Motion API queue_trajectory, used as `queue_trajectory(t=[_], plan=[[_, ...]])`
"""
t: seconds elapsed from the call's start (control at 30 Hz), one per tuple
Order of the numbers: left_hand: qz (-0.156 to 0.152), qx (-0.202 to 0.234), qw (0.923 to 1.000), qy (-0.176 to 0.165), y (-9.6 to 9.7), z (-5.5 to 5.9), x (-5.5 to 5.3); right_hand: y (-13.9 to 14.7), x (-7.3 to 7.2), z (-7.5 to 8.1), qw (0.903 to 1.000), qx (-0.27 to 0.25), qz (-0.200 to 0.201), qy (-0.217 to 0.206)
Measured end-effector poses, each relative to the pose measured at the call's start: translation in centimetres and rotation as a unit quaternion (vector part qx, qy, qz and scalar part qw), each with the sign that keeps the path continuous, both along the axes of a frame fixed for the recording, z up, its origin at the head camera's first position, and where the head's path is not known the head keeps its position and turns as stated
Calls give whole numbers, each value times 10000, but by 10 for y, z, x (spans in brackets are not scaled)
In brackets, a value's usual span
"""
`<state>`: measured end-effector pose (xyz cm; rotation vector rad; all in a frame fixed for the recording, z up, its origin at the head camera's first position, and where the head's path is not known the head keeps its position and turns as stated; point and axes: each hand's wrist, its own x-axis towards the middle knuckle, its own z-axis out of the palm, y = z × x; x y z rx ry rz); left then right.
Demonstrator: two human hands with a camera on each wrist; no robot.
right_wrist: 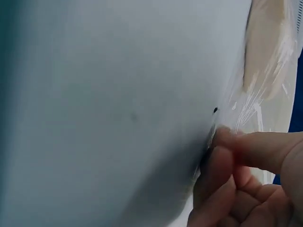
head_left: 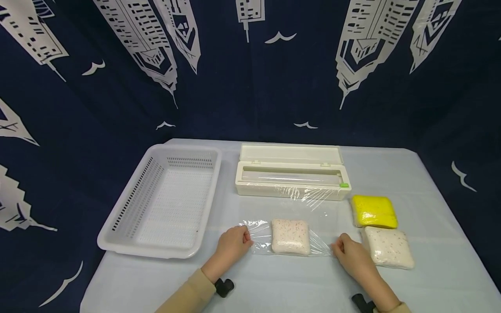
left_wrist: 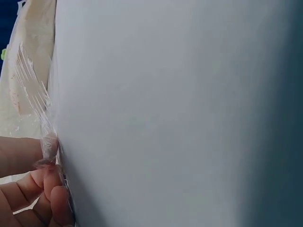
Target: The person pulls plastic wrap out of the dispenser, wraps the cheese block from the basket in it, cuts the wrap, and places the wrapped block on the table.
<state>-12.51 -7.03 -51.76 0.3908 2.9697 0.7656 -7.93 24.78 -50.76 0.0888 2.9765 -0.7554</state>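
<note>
My left hand (head_left: 233,243) pinches the near left corner of a sheet of clear plastic wrap (head_left: 260,231) between thumb and fingers. At its near right corner, my right hand (head_left: 352,254) pinches the same sheet. Between the hands lies a rounded off-white block (head_left: 290,237) with reddish specks, within the span of the wrap. Creases in the film run from the block to each hand. In the left wrist view the gathered wrap (left_wrist: 46,137) shows at the thumb tip. The sheet runs back to a cream wrap dispenser (head_left: 285,191), its lid raised and a roll inside.
A white perforated plastic basket (head_left: 156,250) stands on the left of the white-covered table (head_left: 297,287). Right of the wrap lie a yellow wrapped block (head_left: 374,211) and another speckled off-white block (head_left: 387,248), close beside my right hand. A dark blue patterned curtain (head_left: 250,87) hangs behind.
</note>
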Motion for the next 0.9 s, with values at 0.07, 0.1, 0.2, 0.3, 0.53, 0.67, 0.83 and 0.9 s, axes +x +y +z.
queue_trajectory(t=[0.07,0.1,0.2,0.3,0.53,0.67,0.83,0.9], plan=[[39,-24,10000,-1,-1,-1,1,-2,-1,0,9997,226,73,-73],[77,-38,10000,-38,-1,-1,1,-3,-2,0,9993,328,96,-123],[118,-12,9999,-49,-2,-2,2,-5,-3,-2,9979,591,147,-213],[137,50,9999,-73,-4,-4,2,-6,-4,-4,9971,716,162,-178],[65,240,9997,-61,-12,0,5,-6,3,0,9988,344,-333,81],[166,380,9990,194,-14,11,11,-16,15,6,9937,405,-552,888],[-277,982,9946,-188,6,25,26,-49,33,12,9938,25,-383,1045],[-396,1189,9910,-479,19,26,32,-61,37,12,9960,-147,-347,804]])
